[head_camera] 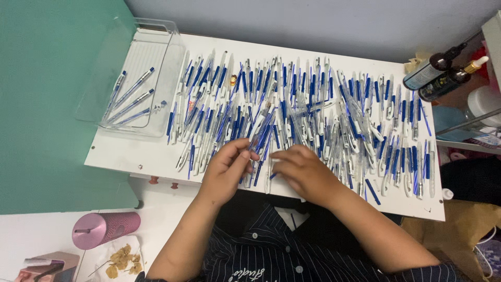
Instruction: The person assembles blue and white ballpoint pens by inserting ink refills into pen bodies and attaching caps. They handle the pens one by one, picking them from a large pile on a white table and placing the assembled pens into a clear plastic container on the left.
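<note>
A white board (pixel 130 156) carries a wide spread of several blue-and-white pens (pixel 334 115) and loose pen parts. My left hand (pixel 225 172) is at the board's near edge, fingers pinched on a blue pen (pixel 259 137) that points up and away. My right hand (pixel 305 172) rests palm down on the pens just right of it, fingers curled over pieces I cannot make out. A clear plastic tray (pixel 167 68) at the far left holds a few assembled blue pens (pixel 130 99).
Dark dropper bottles (pixel 438 70) and a white jar (pixel 482 102) stand at the right edge. A pink tumbler (pixel 104 228) lies at the lower left beside dried petals on paper (pixel 122 259). A green wall (pixel 47 104) borders the left.
</note>
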